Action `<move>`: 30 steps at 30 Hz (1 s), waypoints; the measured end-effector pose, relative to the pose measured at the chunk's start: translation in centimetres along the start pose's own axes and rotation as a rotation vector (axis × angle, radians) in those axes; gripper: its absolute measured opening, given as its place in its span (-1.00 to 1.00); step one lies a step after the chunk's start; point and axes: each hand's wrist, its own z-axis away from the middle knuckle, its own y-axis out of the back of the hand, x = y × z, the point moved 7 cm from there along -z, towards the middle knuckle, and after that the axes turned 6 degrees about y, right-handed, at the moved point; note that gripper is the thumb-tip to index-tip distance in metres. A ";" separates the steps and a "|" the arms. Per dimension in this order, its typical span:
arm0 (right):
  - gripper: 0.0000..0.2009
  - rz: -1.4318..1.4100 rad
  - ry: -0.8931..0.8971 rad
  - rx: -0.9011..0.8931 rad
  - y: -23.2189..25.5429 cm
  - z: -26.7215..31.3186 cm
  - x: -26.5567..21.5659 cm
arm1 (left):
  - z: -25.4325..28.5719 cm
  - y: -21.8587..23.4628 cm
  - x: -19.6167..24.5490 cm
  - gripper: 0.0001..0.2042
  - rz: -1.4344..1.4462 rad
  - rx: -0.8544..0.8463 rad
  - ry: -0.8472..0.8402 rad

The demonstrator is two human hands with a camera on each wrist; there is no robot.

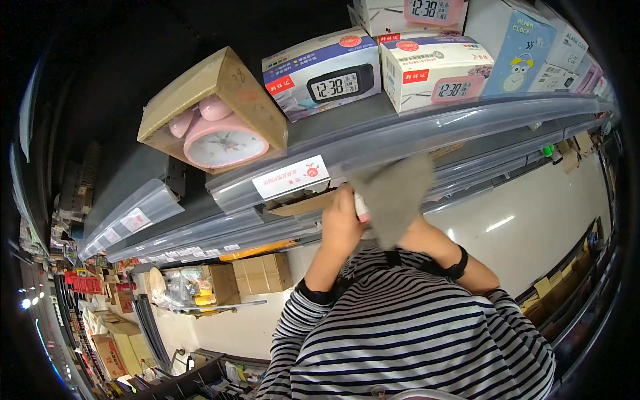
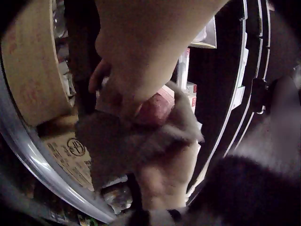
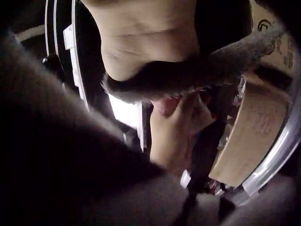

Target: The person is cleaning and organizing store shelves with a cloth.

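Note:
A small pink and white item point(image 1: 361, 208) is gripped in the left hand point(image 1: 343, 223), its fingers curled round it. Draped from the right hand point(image 1: 419, 238) is a grey cloth point(image 1: 395, 197), which hides most of that hand's fingers. In the left wrist view the cloth point(image 2: 183, 113) lies against the pink part of the item point(image 2: 157, 107), between the left hand point(image 2: 141, 56) and the right hand point(image 2: 167, 176). The right wrist view shows the right hand point(image 3: 146, 40) over the cloth point(image 3: 202, 70), with the left hand point(image 3: 169, 136) beyond it.
On the upper shelf stand a pink alarm clock point(image 1: 227, 143) in an open-fronted carton and several boxed clocks point(image 1: 343, 80). A clear shelf edge point(image 1: 467, 123) with a paper label point(image 1: 291, 177) runs just beyond the hands. Cardboard boxes point(image 1: 262, 274) stand lower at left.

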 end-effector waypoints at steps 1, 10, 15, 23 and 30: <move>-0.58 -0.062 0.044 -0.057 -0.7 -0.4 -0.9 | 0.1 0.0 0.5 -0.36 -0.064 0.032 -0.028; -0.67 -0.544 -0.363 0.304 -0.4 0.7 4.7 | -0.7 -0.2 3.1 -0.39 -0.218 -0.024 -0.178; -0.64 0.098 -0.016 0.039 -0.2 0.3 2.2 | -1.1 -1.5 1.0 -0.40 -0.129 -0.067 0.023; -0.63 -1.220 -0.749 0.564 -0.4 1.6 7.2 | -1.5 -1.1 3.1 -0.41 0.169 -0.086 -0.144; -0.59 -1.322 -0.539 0.236 -0.9 2.0 5.3 | -2.4 -1.2 2.8 -0.32 0.432 -0.011 -0.195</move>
